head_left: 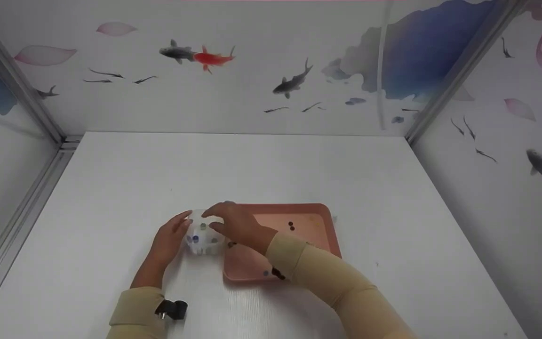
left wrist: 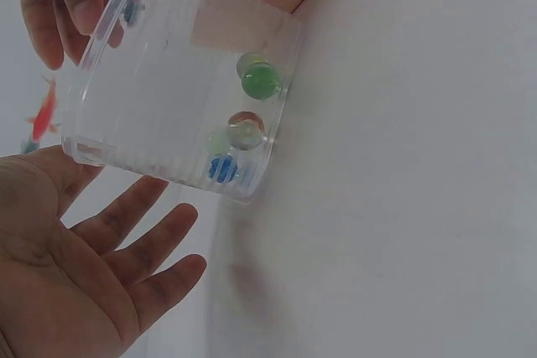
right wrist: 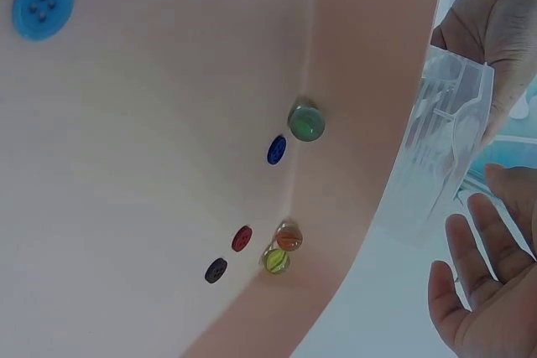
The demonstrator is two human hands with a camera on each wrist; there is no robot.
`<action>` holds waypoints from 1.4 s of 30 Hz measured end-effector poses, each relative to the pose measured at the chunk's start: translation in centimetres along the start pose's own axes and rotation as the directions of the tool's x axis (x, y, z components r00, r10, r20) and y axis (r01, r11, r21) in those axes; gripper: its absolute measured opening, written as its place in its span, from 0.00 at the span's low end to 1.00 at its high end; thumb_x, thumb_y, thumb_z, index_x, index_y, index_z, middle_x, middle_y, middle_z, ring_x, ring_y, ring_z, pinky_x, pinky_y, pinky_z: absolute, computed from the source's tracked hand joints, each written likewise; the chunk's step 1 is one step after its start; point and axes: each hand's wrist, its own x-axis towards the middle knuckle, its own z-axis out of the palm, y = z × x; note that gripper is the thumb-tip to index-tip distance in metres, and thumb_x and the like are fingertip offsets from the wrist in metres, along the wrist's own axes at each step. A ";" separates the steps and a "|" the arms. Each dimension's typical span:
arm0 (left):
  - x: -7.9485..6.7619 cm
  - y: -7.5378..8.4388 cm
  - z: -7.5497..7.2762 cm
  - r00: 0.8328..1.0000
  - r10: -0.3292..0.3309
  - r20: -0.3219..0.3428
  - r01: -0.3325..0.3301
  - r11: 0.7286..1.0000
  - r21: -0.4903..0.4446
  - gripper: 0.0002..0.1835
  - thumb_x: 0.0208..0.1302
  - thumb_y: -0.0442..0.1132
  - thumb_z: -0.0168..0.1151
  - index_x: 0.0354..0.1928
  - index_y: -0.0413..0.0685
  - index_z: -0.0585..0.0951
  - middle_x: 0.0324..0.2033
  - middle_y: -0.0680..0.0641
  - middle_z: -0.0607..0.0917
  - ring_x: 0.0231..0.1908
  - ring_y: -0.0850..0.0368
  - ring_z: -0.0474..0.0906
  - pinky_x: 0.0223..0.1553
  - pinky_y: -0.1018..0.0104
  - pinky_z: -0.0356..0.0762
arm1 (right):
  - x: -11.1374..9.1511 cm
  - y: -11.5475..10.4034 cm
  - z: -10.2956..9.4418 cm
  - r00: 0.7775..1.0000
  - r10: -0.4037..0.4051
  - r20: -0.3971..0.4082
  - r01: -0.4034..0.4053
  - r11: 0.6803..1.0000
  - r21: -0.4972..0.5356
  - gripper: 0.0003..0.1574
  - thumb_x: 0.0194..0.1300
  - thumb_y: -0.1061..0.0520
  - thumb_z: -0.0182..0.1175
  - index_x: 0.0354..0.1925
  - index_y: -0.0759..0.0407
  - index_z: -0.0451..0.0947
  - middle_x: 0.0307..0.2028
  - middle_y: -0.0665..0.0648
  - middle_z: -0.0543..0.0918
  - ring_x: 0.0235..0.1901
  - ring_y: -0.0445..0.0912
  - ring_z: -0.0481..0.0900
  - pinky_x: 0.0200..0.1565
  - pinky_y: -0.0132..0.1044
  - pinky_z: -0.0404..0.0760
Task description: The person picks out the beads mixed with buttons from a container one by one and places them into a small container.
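A clear plastic tub (head_left: 200,247) stands left of a pink tray (head_left: 318,240). Several glass marbles lie at its bottom in the left wrist view, among them a green marble (left wrist: 261,81) and a blue marble (left wrist: 223,168). My left hand (head_left: 170,238) rests against the tub's left side with fingers extended. Over the tub's mouth is my right hand (head_left: 240,226), its fingers loosely bent and apart, with nothing seen between them. A small blurred bluish thing (left wrist: 131,12) shows just inside the rim, below the right fingertips.
The tray holds a large light blue button (right wrist: 43,3), a dark blue button (right wrist: 277,149), a red button (right wrist: 242,238) and a black button (right wrist: 216,270). Along its wall lie a green marble (right wrist: 306,121), an orange marble (right wrist: 288,236) and a yellow marble (right wrist: 277,260). Printed panels enclose the white table.
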 end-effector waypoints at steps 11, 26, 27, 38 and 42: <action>0.0 0.0 0.0 1.000 -0.009 0.003 0.009 1.000 -0.028 0.27 0.77 0.51 0.42 0.72 0.51 0.63 0.67 0.38 0.68 0.71 0.39 0.55 0.71 0.43 0.49 | -0.2 0.3 -0.3 1.000 0.009 -0.002 -0.009 0.999 0.038 0.22 0.67 0.56 0.61 0.59 0.51 0.77 0.58 0.48 0.79 0.62 0.42 0.72 0.62 0.35 0.71; -0.1 0.0 0.1 1.000 -0.003 -0.002 0.002 1.000 -0.027 0.27 0.77 0.51 0.42 0.72 0.52 0.63 0.68 0.39 0.67 0.71 0.39 0.54 0.70 0.43 0.50 | -0.7 0.8 -1.1 0.995 -0.036 -0.092 0.033 0.999 -0.038 0.25 0.67 0.54 0.62 0.61 0.51 0.76 0.63 0.52 0.75 0.65 0.46 0.69 0.64 0.40 0.69; -0.1 0.0 0.1 1.000 -0.001 -0.002 0.001 1.000 -0.030 0.27 0.77 0.51 0.43 0.72 0.52 0.63 0.68 0.39 0.67 0.71 0.39 0.54 0.70 0.42 0.50 | -0.7 0.9 -1.1 0.993 -0.049 -0.103 0.044 0.998 -0.052 0.25 0.67 0.53 0.63 0.61 0.51 0.75 0.63 0.52 0.74 0.65 0.46 0.69 0.65 0.41 0.69; -0.2 0.0 0.1 1.000 0.008 -0.001 -0.008 1.000 -0.022 0.26 0.77 0.51 0.42 0.72 0.51 0.63 0.68 0.38 0.67 0.71 0.39 0.53 0.70 0.43 0.50 | -0.9 1.7 -1.4 0.989 -0.077 -0.123 0.054 0.981 -0.184 0.31 0.65 0.49 0.64 0.65 0.49 0.71 0.67 0.53 0.69 0.68 0.47 0.64 0.66 0.45 0.67; -0.3 0.1 0.1 1.000 0.005 -0.001 -0.005 1.000 -0.016 0.26 0.77 0.51 0.42 0.72 0.52 0.62 0.69 0.39 0.66 0.72 0.39 0.53 0.70 0.43 0.49 | -1.0 1.7 -1.6 0.993 -0.049 -0.103 0.026 0.977 -0.213 0.36 0.65 0.46 0.64 0.68 0.47 0.67 0.70 0.53 0.65 0.70 0.48 0.60 0.67 0.49 0.65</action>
